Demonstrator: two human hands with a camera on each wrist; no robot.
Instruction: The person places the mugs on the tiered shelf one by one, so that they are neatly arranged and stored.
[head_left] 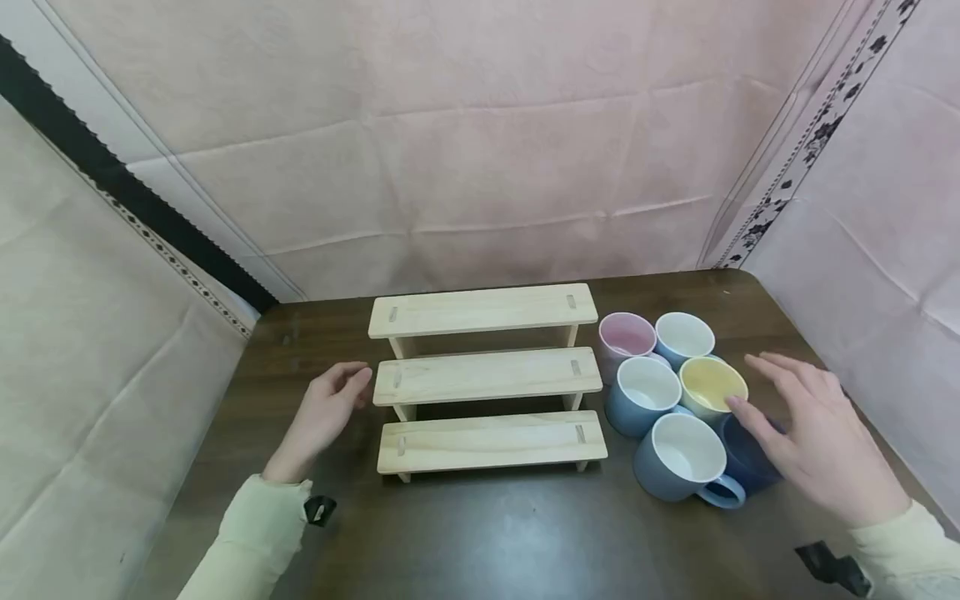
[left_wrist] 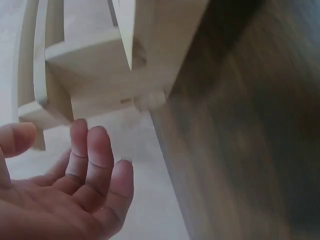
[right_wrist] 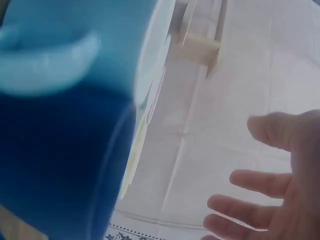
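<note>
A three-step wooden rack (head_left: 480, 377) of pale wood stands on the dark table. Just off its left end is my left hand (head_left: 324, 417), fingers loosely bent and nothing in them; the left wrist view shows those fingers (left_wrist: 100, 155) beside the rack's end. To the right, my right hand (head_left: 821, 429) spreads above the mug cluster, thumb near the yellow mug (head_left: 712, 387), palm empty. It partly hides a dark blue mug (head_left: 750, 467). Beside that one stands a grey-blue mug (head_left: 667, 467), its handle towards the right.
Behind these are a light blue mug (head_left: 633, 404), a pink mug (head_left: 615, 354) and a pale blue-white mug (head_left: 671, 354), packed close to the rack's right end. Pale cloth (head_left: 487, 167) hangs around the table (head_left: 480, 533) at the back and both sides.
</note>
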